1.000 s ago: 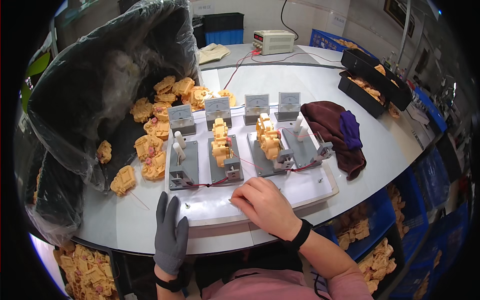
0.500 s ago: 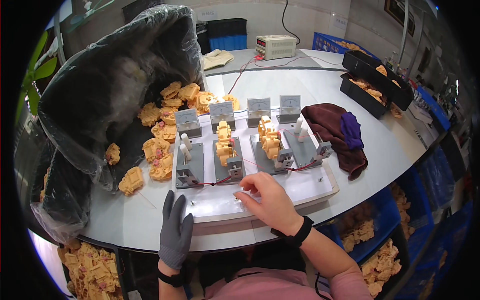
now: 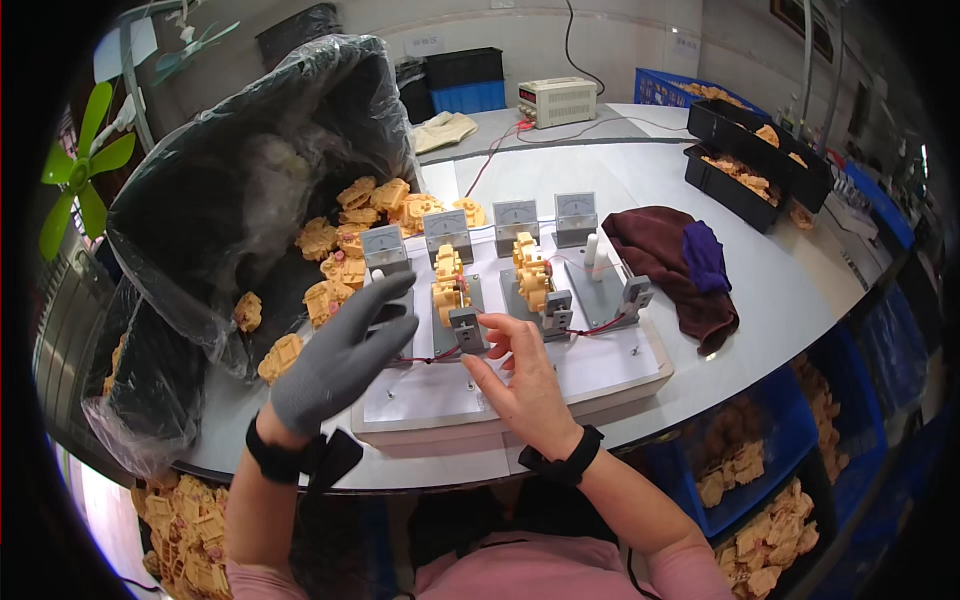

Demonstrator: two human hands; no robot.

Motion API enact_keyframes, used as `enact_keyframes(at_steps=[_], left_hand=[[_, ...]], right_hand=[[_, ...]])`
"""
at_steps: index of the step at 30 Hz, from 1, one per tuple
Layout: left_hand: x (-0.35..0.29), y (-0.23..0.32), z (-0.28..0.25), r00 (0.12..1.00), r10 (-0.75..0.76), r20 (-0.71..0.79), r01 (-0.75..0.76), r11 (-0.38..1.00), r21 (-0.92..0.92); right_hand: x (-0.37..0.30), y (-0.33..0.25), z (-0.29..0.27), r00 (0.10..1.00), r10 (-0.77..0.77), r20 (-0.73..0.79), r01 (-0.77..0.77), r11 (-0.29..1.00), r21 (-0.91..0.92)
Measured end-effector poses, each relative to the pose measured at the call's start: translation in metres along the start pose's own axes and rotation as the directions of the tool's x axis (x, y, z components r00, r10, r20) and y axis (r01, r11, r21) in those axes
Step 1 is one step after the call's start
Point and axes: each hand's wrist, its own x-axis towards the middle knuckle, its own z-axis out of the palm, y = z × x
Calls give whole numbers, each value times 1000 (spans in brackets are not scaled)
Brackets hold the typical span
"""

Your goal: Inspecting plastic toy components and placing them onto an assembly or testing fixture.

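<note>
My left hand (image 3: 345, 355), in a grey glove, hangs over the left end of a white test board (image 3: 430, 405) with fingers apart and nothing in them. It hides most of the leftmost grey fixture. My bare right hand (image 3: 525, 385) is open beside the upright grey block (image 3: 466, 328) of the second fixture, its index fingertip close to the block; whether it touches cannot be made out. A yellow plastic gearbox (image 3: 449, 285) sits in that fixture. Another yellow gearbox (image 3: 532, 272) sits in the third fixture. The rightmost fixture (image 3: 598, 290) shows white posts and no gearbox.
Dial meters (image 3: 516, 222) stand behind the fixtures. A tipped black bin (image 3: 190, 220) lined with clear plastic spills yellow gearboxes (image 3: 343, 270) at left. A brown cloth (image 3: 655, 260) lies right of the board. A power supply (image 3: 557, 103) and black trays (image 3: 735, 185) stand farther back.
My left hand has risen from the board's front edge up over the leftmost fixture. My right hand has moved slightly forward to the second fixture's block, its fingers spreading. The view has shifted a little.
</note>
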Motion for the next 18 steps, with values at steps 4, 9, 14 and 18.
enact_keyframes(at_steps=[4,9,14,18], left_hand=[[43,2,-5,996,-40,79,39,999,24],[69,2,-7,977,-147,155,98,953,287],[15,50,13,862,500,81,-468,725,505],[-39,100,54,801,564,200,-513,476,714]], right_hand=[[-5,0,-4,999,28,18,-28,1000,7],[-8,-2,-7,999,39,13,-40,999,33],[-8,12,0,998,64,-14,-63,997,41],[-8,8,-6,992,-96,85,104,990,-91]])
